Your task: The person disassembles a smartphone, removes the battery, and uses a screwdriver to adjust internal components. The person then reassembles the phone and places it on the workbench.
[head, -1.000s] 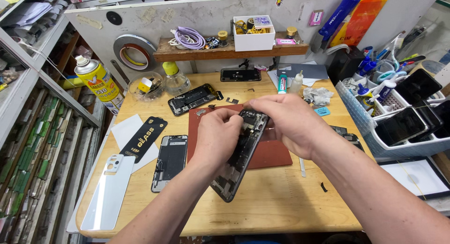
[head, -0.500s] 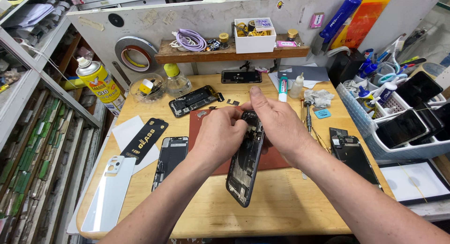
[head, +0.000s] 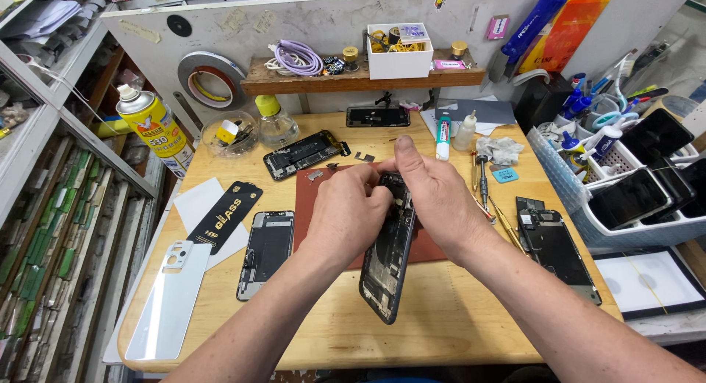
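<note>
Both hands meet over the middle of the table (head: 456,324), clamped on an opened phone (head: 387,262) that is held tilted on its long edge above a red mat (head: 312,199). The left hand (head: 346,217) grips the phone's upper left side, fingers curled in toward the top. The right hand (head: 434,199) covers the upper right side, thumb raised and fingertips pressed at the top end. The phone's bare insides face left; its lower end hangs free near the wood.

Left of the hands lie a phone frame (head: 266,252) flat on the wood, a black glass packet (head: 224,215) on white paper, and a white back panel (head: 170,302) near the table's edge. Behind the mat lies another open phone (head: 303,154), with a small glass bowl (head: 229,135) and a clear bottle (head: 276,123) beyond it. A yellow spray can (head: 153,126) stands at the far left corner. Right of the hands lie a screwdriver (head: 482,176), a glue tube (head: 443,136), a blue pick (head: 505,175) and a further opened phone (head: 555,251). A blue basket (head: 559,181) at the right edge holds phones and bottles.

A small wooden shelf (head: 323,80) on the back wall bears a purple cable (head: 298,57) and a white box (head: 399,52). A tape roll (head: 212,78) hangs on the wall. Metal racks (head: 44,228) full of parts stand to the left.
</note>
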